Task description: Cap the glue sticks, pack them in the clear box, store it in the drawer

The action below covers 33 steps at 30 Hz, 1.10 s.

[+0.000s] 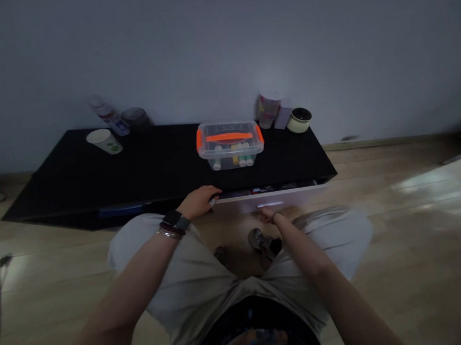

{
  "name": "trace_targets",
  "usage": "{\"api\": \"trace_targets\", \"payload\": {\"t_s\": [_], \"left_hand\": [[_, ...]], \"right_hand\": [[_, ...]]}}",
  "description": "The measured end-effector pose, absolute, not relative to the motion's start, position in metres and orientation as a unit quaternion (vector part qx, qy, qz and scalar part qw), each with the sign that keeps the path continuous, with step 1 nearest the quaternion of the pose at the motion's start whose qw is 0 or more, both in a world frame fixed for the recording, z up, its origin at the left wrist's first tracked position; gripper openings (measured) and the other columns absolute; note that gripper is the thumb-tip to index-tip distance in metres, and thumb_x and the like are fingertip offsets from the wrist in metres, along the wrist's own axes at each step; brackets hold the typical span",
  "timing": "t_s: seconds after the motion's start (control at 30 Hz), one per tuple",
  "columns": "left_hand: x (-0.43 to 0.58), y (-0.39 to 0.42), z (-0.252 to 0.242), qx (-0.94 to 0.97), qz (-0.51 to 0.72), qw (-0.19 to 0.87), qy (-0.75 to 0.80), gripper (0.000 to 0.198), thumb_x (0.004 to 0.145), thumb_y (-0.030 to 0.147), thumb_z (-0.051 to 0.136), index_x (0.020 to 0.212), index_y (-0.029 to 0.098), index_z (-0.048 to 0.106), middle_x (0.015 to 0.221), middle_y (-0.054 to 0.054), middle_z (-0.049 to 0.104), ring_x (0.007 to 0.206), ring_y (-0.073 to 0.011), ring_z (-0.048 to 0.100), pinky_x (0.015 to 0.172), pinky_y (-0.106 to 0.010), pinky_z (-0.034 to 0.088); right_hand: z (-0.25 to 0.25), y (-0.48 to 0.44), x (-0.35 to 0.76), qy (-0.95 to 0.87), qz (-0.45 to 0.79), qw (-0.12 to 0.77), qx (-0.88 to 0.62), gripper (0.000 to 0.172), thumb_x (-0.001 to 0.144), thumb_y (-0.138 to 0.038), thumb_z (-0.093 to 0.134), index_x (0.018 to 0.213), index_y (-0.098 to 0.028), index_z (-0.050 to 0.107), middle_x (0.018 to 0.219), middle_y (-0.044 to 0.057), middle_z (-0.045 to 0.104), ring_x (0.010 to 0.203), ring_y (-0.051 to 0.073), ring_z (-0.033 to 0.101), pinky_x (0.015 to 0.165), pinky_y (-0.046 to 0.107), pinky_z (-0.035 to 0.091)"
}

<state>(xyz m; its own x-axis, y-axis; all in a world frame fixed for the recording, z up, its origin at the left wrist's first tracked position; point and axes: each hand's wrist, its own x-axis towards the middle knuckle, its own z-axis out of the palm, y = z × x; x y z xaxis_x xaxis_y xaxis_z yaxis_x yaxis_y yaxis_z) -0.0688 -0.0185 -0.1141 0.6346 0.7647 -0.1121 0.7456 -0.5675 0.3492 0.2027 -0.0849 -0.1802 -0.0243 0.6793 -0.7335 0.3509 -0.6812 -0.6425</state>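
Observation:
My left hand point(198, 202) rests at the left end of a pulled-out white drawer point(268, 201), its fingers around a small pale stick-like object point(213, 201). My right hand point(268, 214) is at the drawer's front, with fingertips just below a metal pull point(270, 204). Whether those fingers grip the pull is hard to see. Dark, indistinct items lie inside the drawer point(267, 189). Beyond it, a transparent plastic box point(229, 131) with an orange handle and orange clips stands on the black cabinet top, holding several colored-capped markers.
The low black cabinet point(154, 168) stands against a grey wall. A paper cup point(104, 141) lies on its side at the left. Bottles and a jar stand at the back. My knees lie below the drawer, and a cable point(0, 313) runs over the wooden floor.

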Motion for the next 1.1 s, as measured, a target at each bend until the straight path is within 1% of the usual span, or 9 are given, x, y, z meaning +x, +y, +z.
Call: {"api": "trace_targets", "payload": {"t_s": [0.13, 0.2, 0.3, 0.4, 0.5, 0.7, 0.83, 0.97, 1.1], "left_hand": [[-0.061, -0.023, -0.121, 0.886, -0.070, 0.194, 0.416, 0.043, 0.092, 0.024, 0.049, 0.132, 0.018, 0.061, 0.133, -0.012, 0.065, 0.123, -0.0247, 0.060, 0.104, -0.035, 0.046], [-0.056, -0.030, -0.125, 0.884, -0.107, 0.196, 0.410, 0.043, 0.089, 0.023, 0.054, 0.131, 0.018, 0.062, 0.129, -0.014, 0.068, 0.119, -0.0253, 0.063, 0.099, -0.034, 0.049], [-0.046, -0.045, -0.132, 0.880, -0.147, 0.189, 0.409, 0.042, 0.088, 0.024, 0.057, 0.129, 0.017, 0.062, 0.122, -0.016, 0.070, 0.111, -0.0272, 0.067, 0.090, -0.034, 0.052], [-0.036, -0.061, -0.136, 0.882, -0.171, 0.190, 0.396, 0.039, 0.090, 0.026, 0.057, 0.128, 0.018, 0.062, 0.120, -0.017, 0.071, 0.109, -0.0281, 0.068, 0.086, -0.034, 0.053], [-0.030, -0.074, -0.139, 0.885, -0.185, 0.181, 0.386, 0.033, 0.089, 0.021, 0.056, 0.120, 0.016, 0.066, 0.114, -0.017, 0.072, 0.105, -0.0283, 0.069, 0.084, -0.034, 0.053], [-0.037, -0.081, -0.137, 0.893, -0.173, 0.178, 0.375, 0.029, 0.088, 0.012, 0.052, 0.111, 0.017, 0.070, 0.104, -0.015, 0.074, 0.098, -0.0271, 0.070, 0.081, -0.034, 0.052], [-0.044, -0.080, -0.136, 0.892, -0.159, 0.212, 0.366, 0.032, 0.089, 0.013, 0.050, 0.113, 0.018, 0.070, 0.107, -0.015, 0.073, 0.099, -0.0275, 0.070, 0.082, -0.035, 0.051], [-0.047, -0.079, -0.140, 0.892, -0.151, 0.232, 0.357, 0.034, 0.089, 0.013, 0.050, 0.116, 0.019, 0.070, 0.105, -0.015, 0.073, 0.096, -0.0272, 0.069, 0.080, -0.034, 0.051], [-0.049, -0.082, -0.144, 0.891, -0.165, 0.237, 0.351, 0.032, 0.089, 0.014, 0.053, 0.114, 0.023, 0.070, 0.101, -0.012, 0.073, 0.094, -0.0264, 0.070, 0.077, -0.033, 0.051]], "right_hand": [[-0.133, -0.085, 0.181, -0.522, 0.587, 0.042, -0.617, 0.026, 0.093, -0.037, 0.063, 0.096, -0.012, 0.070, 0.075, 0.002, 0.066, 0.064, 0.014, 0.059, 0.065, 0.028, 0.048], [-0.097, -0.071, 0.181, -0.588, 0.567, 0.031, -0.576, 0.023, 0.091, -0.034, 0.065, 0.091, -0.012, 0.073, 0.068, 0.001, 0.065, 0.065, 0.016, 0.059, 0.067, 0.027, 0.046], [-0.039, -0.033, 0.193, -0.681, 0.489, 0.045, -0.543, 0.019, 0.088, -0.026, 0.065, 0.102, -0.016, 0.073, 0.091, 0.004, 0.072, 0.091, 0.019, 0.062, 0.085, 0.028, 0.044], [0.001, 0.012, 0.200, -0.821, 0.198, 0.048, -0.534, 0.031, 0.095, -0.023, 0.052, 0.120, -0.010, 0.065, 0.116, 0.014, 0.069, 0.104, 0.022, 0.061, 0.092, 0.031, 0.043], [0.010, 0.051, 0.194, -0.839, 0.065, 0.051, -0.537, 0.040, 0.097, -0.015, 0.046, 0.134, -0.003, 0.054, 0.132, 0.019, 0.061, 0.119, 0.023, 0.054, 0.099, 0.031, 0.039], [-0.015, 0.098, 0.175, -0.836, 0.015, -0.028, -0.548, 0.042, 0.097, -0.004, 0.034, 0.134, -0.009, 0.054, 0.133, 0.016, 0.060, 0.119, 0.024, 0.055, 0.095, 0.033, 0.040], [-0.013, 0.111, 0.166, -0.839, 0.014, -0.027, -0.544, 0.035, 0.102, -0.010, 0.033, 0.132, -0.002, 0.050, 0.128, 0.019, 0.062, 0.114, 0.020, 0.059, 0.092, 0.029, 0.040], [-0.005, 0.115, 0.160, -0.841, 0.002, -0.027, -0.541, 0.029, 0.102, -0.013, 0.041, 0.124, 0.004, 0.050, 0.127, 0.023, 0.062, 0.116, 0.021, 0.058, 0.092, 0.026, 0.039], [0.006, 0.105, 0.159, -0.856, -0.021, -0.074, -0.512, 0.044, 0.101, -0.034, 0.044, 0.114, 0.007, 0.054, 0.125, 0.024, 0.061, 0.118, 0.024, 0.057, 0.089, 0.026, 0.039]]}}
